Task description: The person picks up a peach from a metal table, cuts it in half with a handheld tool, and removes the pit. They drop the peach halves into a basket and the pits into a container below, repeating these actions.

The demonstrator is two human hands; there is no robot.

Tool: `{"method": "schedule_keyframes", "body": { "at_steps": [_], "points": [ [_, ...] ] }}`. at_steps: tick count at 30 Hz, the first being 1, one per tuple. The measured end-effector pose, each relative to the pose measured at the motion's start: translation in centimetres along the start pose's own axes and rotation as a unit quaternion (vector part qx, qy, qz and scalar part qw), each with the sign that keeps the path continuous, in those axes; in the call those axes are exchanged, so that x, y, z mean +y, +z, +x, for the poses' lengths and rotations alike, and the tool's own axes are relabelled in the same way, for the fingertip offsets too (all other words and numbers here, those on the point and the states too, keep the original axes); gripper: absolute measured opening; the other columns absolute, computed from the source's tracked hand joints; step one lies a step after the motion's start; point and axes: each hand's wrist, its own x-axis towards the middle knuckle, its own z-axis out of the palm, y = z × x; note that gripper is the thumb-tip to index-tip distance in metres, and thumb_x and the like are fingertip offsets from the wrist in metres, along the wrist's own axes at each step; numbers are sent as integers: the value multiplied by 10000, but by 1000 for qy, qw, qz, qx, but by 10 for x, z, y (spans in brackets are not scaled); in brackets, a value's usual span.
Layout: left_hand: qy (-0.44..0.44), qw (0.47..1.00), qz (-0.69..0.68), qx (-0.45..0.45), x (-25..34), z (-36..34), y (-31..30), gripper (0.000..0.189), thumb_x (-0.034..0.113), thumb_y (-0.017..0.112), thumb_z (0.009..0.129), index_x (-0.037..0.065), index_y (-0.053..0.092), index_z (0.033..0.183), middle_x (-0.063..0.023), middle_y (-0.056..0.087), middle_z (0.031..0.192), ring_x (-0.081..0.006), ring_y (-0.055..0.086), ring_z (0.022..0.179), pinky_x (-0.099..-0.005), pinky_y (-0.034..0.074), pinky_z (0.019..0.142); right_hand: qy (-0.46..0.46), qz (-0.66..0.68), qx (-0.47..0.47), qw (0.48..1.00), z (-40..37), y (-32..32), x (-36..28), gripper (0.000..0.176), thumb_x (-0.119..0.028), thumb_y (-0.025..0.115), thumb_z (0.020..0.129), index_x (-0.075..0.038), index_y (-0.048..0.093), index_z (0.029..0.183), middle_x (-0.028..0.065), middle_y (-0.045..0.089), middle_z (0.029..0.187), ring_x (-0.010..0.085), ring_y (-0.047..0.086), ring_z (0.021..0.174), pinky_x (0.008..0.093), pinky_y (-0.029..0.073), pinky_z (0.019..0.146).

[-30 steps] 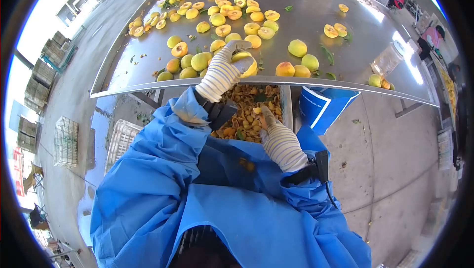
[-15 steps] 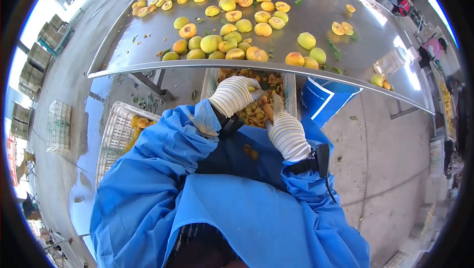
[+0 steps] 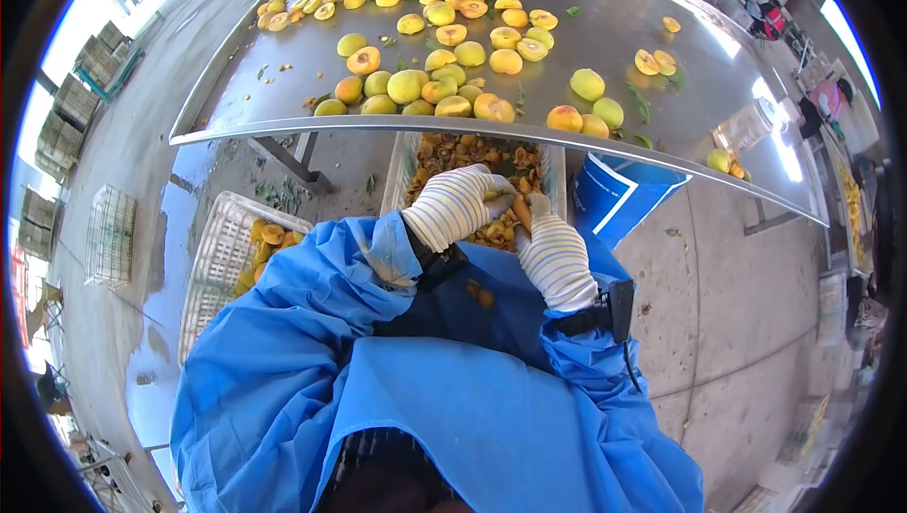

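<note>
My left hand (image 3: 453, 204), in a striped glove, is closed with its fingertips pinched beside my other hand; what lies between them is hidden. My right hand (image 3: 553, 253), gloved the same way, has its fingers wrapped round a small brown-orange handle (image 3: 521, 211). The two hands nearly meet above a crate (image 3: 400, 171) of yellow-brown fruit scraps (image 3: 472, 156). Beyond them, whole and halved yellow fruits (image 3: 404, 86) lie along the near edge of a metal table (image 3: 312, 125).
A white crate (image 3: 210, 263) with fruit pieces stands at the left. The blue container (image 3: 609, 194) is under the table edge at the right. A clear jar (image 3: 742, 128) lies on the table. Another crate (image 3: 111, 234) and people (image 3: 829, 97) are farther away.
My left hand has lowered slightly and its fingertips have come closer to my right hand. The view has shifted a little. The fruits on the table look unchanged.
</note>
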Motion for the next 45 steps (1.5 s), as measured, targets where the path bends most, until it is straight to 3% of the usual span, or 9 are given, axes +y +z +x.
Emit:
{"method": "schedule_keyframes", "body": {
  "at_steps": [3,10,13,16,19,22,27,35,45],
  "points": [
    [-22,982,-187,25,-8,5,10,315,254,666,892,88,665,1160,-77,677,1044,-262,653,943,-368,517,814,-2,34,45,998,-1,5,8,424,-191,623,861,-50,480,1234,258,650,900,443,631,815,509,498,692],
    [-139,584,-800,2,-15,0,9,432,209,548,983,14,469,1360,-110,574,1256,-211,561,1171,-353,484,1014,-6,365,54,929,-5,-12,-6,317,-220,618,926,-21,533,1157,262,646,830,461,629,765,478,497,630],
    [-137,559,-818,16,-12,0,12,406,186,534,988,15,481,1353,-115,565,1270,-230,560,1177,-361,467,1030,-33,248,71,966,-5,-2,-3,341,-243,623,927,-9,530,1157,262,638,809,459,627,753,478,488,623],
    [118,924,-336,141,-15,-9,19,426,223,537,993,18,470,1361,-119,569,1256,-233,575,1140,-364,454,1034,-50,256,81,962,-5,7,-3,356,-274,621,932,6,529,1131,247,623,780,448,610,710,473,474,606],
    [-102,567,-815,61,-11,-1,22,439,259,525,1002,19,458,1363,-119,564,1276,-234,571,1154,-368,452,1034,-3,356,37,934,-2,9,-7,351,-294,618,941,3,530,1106,196,598,750,390,575,619,449,465,586],
    [-76,481,-873,-19,-14,3,23,439,284,522,1003,22,460,1350,-120,556,1292,-234,565,1178,-376,477,1013,43,412,35,910,1,8,-7,351,-319,614,950,-9,532,1092,119,571,738,263,533,560,382,456,549],
    [-161,558,-813,-42,-11,-4,16,365,270,576,969,21,533,1232,-146,593,1217,-251,600,1133,-426,540,932,87,418,27,904,6,-10,-7,362,-316,613,956,-35,536,1172,34,573,740,57,514,573,229,410,466],
    [-71,495,-866,13,-21,0,17,517,116,569,830,-43,466,1310,-176,580,1219,-304,566,1152,-423,426,1059,-39,213,107,971,-4,-5,-12,308,-237,608,941,-17,545,1147,244,621,838,435,612,705,455,492,619],
    [-101,400,-910,-46,-20,0,19,458,318,592,906,-22,547,1209,-186,615,1130,-296,598,1070,-434,471,987,-71,-25,90,993,-5,3,-17,330,-338,585,933,-18,511,967,215,598,620,420,609,579,502,479,510]
  ]
}}
